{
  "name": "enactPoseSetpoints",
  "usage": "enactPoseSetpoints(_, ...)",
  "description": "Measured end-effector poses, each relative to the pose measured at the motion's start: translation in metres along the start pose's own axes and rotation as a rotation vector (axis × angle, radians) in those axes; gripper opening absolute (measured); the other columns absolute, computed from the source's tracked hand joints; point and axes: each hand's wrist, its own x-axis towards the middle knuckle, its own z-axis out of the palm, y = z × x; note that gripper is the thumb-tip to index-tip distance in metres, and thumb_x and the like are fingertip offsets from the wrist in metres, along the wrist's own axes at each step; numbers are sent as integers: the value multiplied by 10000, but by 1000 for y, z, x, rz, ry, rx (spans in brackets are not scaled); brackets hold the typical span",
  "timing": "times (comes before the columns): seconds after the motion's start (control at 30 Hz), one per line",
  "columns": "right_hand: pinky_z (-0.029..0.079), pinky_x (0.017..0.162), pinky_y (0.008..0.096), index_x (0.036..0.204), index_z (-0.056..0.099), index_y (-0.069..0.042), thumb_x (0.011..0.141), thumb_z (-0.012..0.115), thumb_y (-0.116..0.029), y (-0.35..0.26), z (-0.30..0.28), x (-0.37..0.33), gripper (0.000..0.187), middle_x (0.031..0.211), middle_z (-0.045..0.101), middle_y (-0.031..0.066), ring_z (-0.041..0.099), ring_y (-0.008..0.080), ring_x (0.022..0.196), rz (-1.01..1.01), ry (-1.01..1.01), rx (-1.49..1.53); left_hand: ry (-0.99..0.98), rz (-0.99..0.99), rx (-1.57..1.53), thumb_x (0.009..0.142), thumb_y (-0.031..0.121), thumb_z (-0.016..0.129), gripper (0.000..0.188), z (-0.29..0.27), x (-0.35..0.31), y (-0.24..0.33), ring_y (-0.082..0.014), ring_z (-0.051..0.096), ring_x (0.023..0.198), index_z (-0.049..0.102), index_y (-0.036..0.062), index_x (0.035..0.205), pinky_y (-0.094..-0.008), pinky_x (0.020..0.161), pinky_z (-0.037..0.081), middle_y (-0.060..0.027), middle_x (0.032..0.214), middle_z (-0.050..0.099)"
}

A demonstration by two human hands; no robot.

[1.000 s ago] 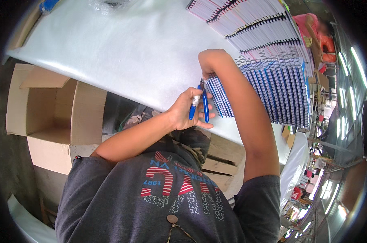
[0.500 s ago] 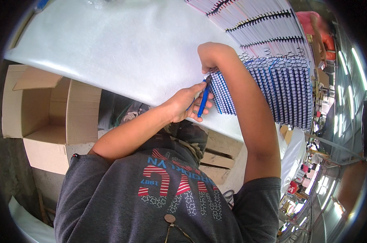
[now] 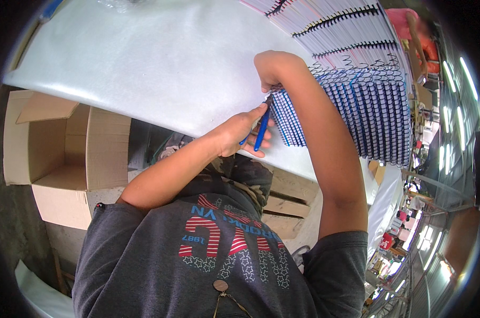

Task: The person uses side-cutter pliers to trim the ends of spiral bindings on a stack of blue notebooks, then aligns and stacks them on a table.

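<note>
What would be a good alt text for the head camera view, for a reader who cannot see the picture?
Seen from above, a person's left hand holds a blue pen against the wire spirals of a long row of spiral-bound notebooks, while the right hand rests on the nearest one. The notebooks lie overlapping on a white table, with an open cardboard box below its edge.

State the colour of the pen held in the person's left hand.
Blue: the pen in the left hand shows best in the head view.
</note>
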Motion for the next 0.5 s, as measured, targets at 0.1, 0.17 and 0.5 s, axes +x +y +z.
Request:
enactPoseSetpoints(0.1,510,591,382,856,664,81,695,734,-78,-3,-1,-3,236,801,661,214,654,283,689,-11,4,0,-3,-25,-4,953,525,278,546,-10,2,-2,-181,532,736,498,40,1072,-368,679,512,-60,809,485)
enactPoseSetpoints(0.17,513,599,383,862,664,80,693,735,-77,-2,-1,-4,241,810,661,215,656,284,701,-6,6,7,0,-12,48,955,521,272,547,-5,-2,-3,-188,550,762,498,39,1079,-360,681,507,-67,821,506)
enactPoseSetpoints(0.5,491,536,377,767,671,52,632,699,-16,-1,0,2,154,717,649,199,630,269,605,-13,25,9,-60,-21,110,954,532,253,582,0,-3,2,-241,598,958,489,40,1152,-387,766,490,-123,990,580)
